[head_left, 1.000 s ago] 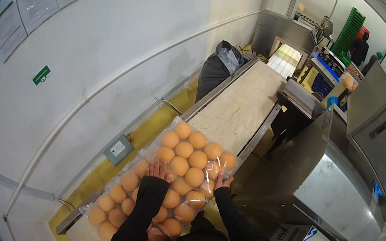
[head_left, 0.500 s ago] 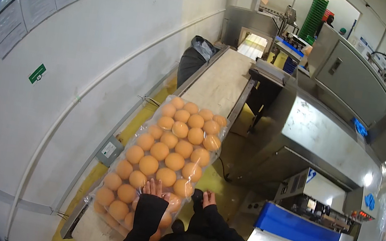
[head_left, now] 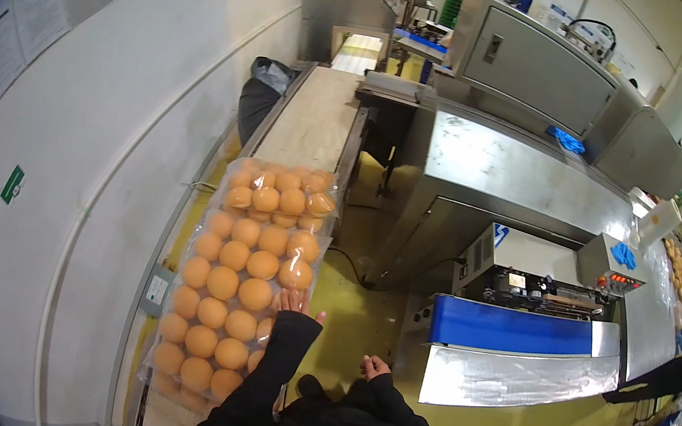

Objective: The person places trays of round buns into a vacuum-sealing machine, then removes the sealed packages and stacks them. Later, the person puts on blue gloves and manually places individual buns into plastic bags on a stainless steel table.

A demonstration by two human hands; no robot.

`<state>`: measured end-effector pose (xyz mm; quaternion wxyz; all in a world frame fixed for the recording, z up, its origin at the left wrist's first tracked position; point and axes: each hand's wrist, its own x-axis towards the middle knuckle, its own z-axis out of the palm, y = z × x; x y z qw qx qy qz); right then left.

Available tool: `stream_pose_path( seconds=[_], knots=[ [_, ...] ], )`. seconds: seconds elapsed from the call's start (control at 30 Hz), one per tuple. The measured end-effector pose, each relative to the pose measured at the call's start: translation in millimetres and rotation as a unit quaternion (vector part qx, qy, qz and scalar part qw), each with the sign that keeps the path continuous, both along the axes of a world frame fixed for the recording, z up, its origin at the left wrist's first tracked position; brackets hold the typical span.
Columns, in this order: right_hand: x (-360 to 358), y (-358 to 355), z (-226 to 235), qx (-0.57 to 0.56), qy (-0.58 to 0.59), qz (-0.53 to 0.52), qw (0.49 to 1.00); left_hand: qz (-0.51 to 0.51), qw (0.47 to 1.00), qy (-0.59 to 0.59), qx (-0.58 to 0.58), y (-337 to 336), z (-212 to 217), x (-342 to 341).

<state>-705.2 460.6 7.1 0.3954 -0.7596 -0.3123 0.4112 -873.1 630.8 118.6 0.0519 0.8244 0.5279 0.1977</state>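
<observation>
Clear plastic bags of round golden-brown buns (head_left: 222, 283) lie in rows on a long, pale conveyor belt (head_left: 310, 121) to my left. A farther bag (head_left: 283, 192) meets the nearer one, and its buns look bunched up at that seam. My left hand (head_left: 292, 302) rests open on the right edge of the nearer bag, its fingers laid flat and the thumb apart. Over the floor, away from the buns, hangs my right hand (head_left: 374, 367) with its fingers curled in; nothing shows in it.
On the right stands a steel machine with a blue belt (head_left: 520, 331) and a control box (head_left: 610, 264). A grey cabinet (head_left: 540, 67) rises behind it. A black bin bag (head_left: 262, 102) sits beside the conveyor, along the white wall (head_left: 142, 80). More bagged buns (head_left: 677, 265) are at the far right.
The view has turned right. My left hand has gone from the middle of the near bag to its right edge. My right hand's fingers have curled. The far bag's buns look more bunched.
</observation>
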Motion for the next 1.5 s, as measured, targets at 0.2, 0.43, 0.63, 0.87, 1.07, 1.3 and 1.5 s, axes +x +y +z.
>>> stream_pose_path(
  seconds=[0.2,0.43,0.63,0.87,1.07,1.3,1.5],
  knots=[
    [12.0,-28.6,20.7,0.040,0.080,-0.046,0.995,0.048,0.996,-0.023,0.071,74.6,-9.3,15.5],
    [28.2,-89.2,-8.9,-0.065,0.072,-0.101,0.990,0.095,0.976,0.051,0.187,201.4,-68.4,17.5],
    [41.4,-119.3,-71.5,-0.070,-0.010,-0.046,0.996,0.169,0.981,0.039,0.089,341.5,-101.1,-54.1],
    [-5.0,-190.6,-16.9,-0.278,0.073,-0.245,0.926,0.193,0.963,0.076,-0.172,337.5,-60.5,16.0],
    [-6.5,-201.6,-22.8,-0.271,0.018,-0.255,0.928,0.193,0.972,-0.014,-0.136,370.5,-73.0,13.4],
    [-1.8,-205.3,-68.5,-0.184,-0.130,-0.256,0.940,-0.007,0.939,-0.201,0.278,242.1,-94.0,108.3],
    [33.8,-215.3,-5.5,-0.113,-0.138,-0.354,0.918,-0.523,0.793,-0.299,-0.093,-101.7,-19.0,201.5]
  ],
)
